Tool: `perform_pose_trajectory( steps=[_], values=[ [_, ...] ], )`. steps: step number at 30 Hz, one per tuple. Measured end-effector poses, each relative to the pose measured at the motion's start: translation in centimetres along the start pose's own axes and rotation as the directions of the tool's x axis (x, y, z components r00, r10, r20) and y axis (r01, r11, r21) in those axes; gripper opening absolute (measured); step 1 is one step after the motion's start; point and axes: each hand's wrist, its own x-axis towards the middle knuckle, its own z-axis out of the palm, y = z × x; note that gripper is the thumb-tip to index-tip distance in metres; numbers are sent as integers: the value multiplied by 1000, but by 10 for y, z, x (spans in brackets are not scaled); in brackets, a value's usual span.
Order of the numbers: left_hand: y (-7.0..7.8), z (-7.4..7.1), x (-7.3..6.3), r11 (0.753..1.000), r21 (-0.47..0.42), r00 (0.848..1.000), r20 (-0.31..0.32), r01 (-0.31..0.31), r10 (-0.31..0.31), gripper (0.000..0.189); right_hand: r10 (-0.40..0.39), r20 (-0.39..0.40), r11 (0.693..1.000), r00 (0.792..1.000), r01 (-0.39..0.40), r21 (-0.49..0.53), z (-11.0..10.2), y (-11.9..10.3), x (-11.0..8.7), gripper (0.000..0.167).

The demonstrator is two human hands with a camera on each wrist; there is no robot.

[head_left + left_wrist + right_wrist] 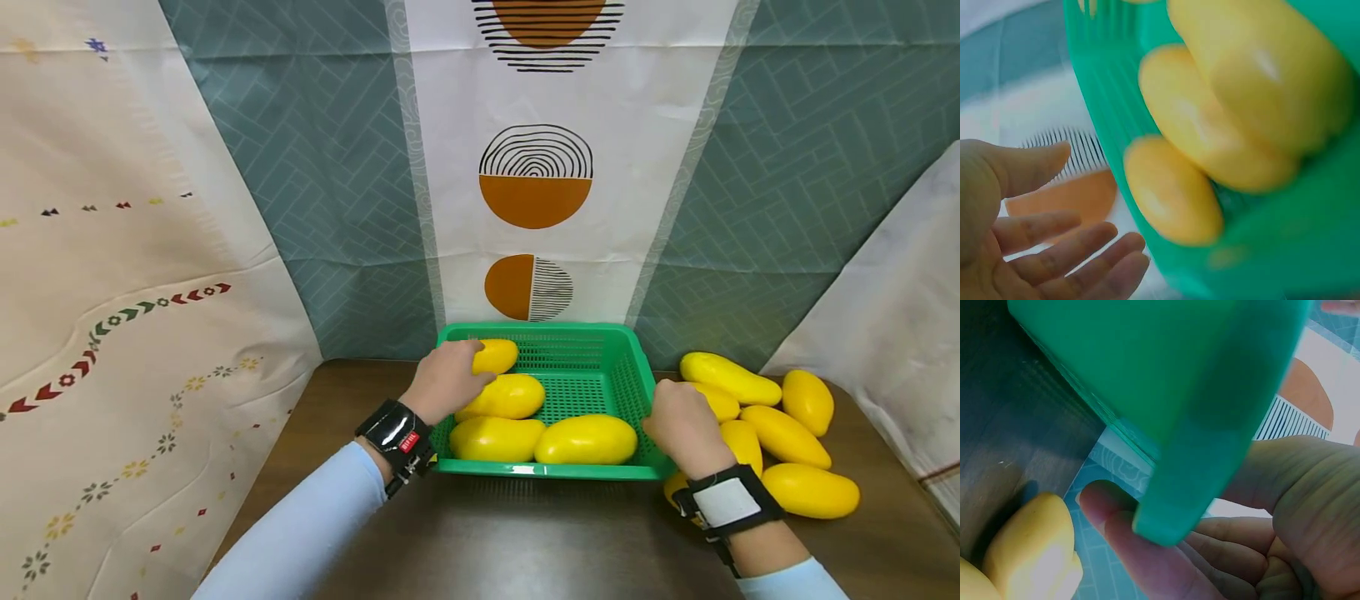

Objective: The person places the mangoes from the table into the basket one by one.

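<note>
A green plastic basket (540, 327) stands on the table with several yellow mangoes (587, 440) inside, mostly along its left and front sides. My left hand (447, 382) hovers over the basket's left side, overlapping the rear mango (497, 356) in the head view. In the left wrist view the fingers (1041, 259) are spread and loosely bent, with nothing between them and the thumb. My right hand (686, 425) grips the basket's right rim. Its fingers curl beneath the rim (1210, 437) in the right wrist view, the thumb on the other side.
More mangoes (787, 435) lie loose on the brown table (510, 533) to the right of the basket, some partly behind my right hand. A patterned cloth (536, 283) hangs right behind the basket, and pale cloths (172, 400) flank the table.
</note>
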Motion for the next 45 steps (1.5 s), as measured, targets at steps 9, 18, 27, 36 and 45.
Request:
perform_pose_trajectory(
  steps=[9, 18, 27, 36, 45],
  values=[
    [-49, -1, -10, 981, -29, 980, -49, 191, -192, 24, -6, 3, 1000, 1000, 6, -8, 1, 2, 1, 25],
    [-60, 7, -14, 962, -95, 967, 10, 255, -255, 32, -5, 39, 1000, 999, 4, 12, -1, 7, 2, 29],
    [-64, 8, -14, 955, -148, 967, 30, 256, -255, 35, -20, 215, 997, 976, 2, 81, -30, 34, 12, 55],
    [-69, 3, -13, 957, -158, 970, 17, 244, -244, 38, 39, 232, 999, 972, -46, 26, -50, 89, 25, 92],
    [-69, 8, -12, 959, -137, 968, -3, 247, -250, 35, 29, 276, 999, 961, -35, 18, -22, 107, 34, 85]
  ],
)
